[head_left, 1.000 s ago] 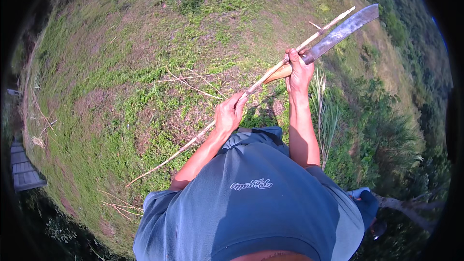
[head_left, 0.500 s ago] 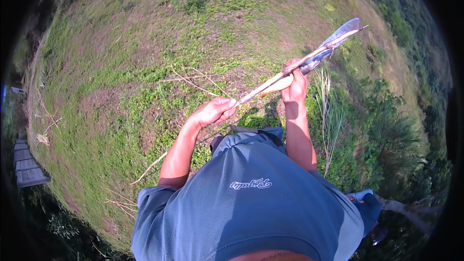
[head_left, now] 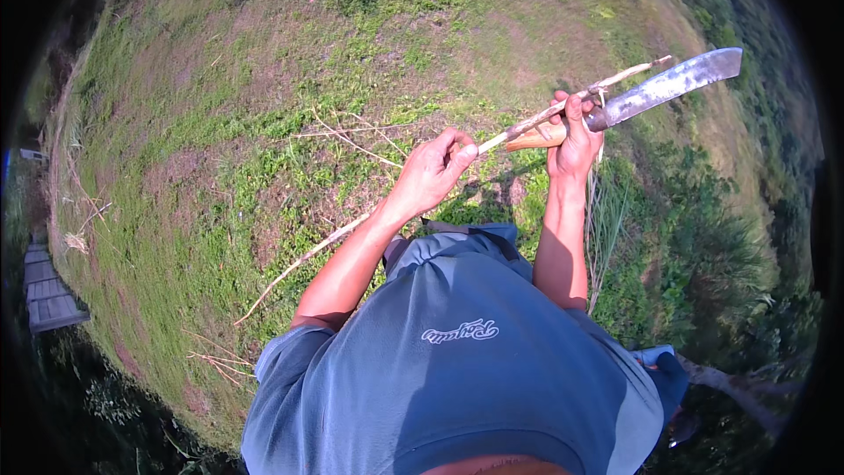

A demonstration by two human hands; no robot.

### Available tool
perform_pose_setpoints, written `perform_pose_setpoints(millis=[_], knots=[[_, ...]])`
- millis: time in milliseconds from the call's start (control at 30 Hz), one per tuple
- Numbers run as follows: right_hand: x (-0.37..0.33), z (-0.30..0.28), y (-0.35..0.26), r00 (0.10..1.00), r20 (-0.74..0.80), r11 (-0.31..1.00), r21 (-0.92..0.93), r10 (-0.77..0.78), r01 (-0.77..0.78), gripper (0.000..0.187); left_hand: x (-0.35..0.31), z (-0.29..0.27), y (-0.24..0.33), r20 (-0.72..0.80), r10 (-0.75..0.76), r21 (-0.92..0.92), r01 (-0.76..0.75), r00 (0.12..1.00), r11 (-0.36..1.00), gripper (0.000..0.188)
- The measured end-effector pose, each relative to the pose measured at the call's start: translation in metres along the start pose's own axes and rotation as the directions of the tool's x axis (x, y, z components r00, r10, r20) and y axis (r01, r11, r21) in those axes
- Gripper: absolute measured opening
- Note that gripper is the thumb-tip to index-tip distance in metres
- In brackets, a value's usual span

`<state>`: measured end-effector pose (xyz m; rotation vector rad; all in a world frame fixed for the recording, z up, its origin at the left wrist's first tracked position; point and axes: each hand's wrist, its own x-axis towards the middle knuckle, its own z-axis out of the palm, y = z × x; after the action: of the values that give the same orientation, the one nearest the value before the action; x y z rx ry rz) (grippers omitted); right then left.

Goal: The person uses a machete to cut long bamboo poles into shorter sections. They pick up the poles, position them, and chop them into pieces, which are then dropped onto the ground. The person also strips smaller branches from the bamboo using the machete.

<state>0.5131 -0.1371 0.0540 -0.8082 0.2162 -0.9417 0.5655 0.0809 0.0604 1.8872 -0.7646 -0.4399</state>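
Observation:
A long, thin peeled stick point(head_left: 631, 76) runs slantwise in front of me. The fingers of my left hand point(head_left: 434, 169) close round its nearer part. My right hand point(head_left: 575, 142) grips a machete point(head_left: 677, 84) with a pale wooden handle, its broad worn blade pointing to the upper right. Fingers of that hand also press on the stick, which lies beside the handle and crosses above the blade's base. A small knot or stub shows on the stick near these fingers. Beyond my left forearm another length of stick point(head_left: 303, 259) shows; the forearm hides whether the two join.
Thin cut twigs point(head_left: 356, 130) lie on the grassy ground point(head_left: 220, 105) ahead, and more sticks point(head_left: 220, 359) at lower left. Tall grass blades point(head_left: 607, 220) and bushes stand at my right. A grey slatted structure point(head_left: 53, 290) is at the far left.
Both hands have shifted to the right, the left one slightly upward. The machete has turned away from the stick, so its blade now shows broadside, apart from the stick's far end.

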Motion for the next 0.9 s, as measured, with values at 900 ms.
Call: perform_pose_setpoints(millis=[900], knots=[[0.084,-0.02,-0.004,0.959,0.245,0.99,-0.026,0.142,-0.14,0.038,-0.205,-0.037,-0.187,-0.294,-0.14,0.44,0.263,0.946,0.859,0.036]])
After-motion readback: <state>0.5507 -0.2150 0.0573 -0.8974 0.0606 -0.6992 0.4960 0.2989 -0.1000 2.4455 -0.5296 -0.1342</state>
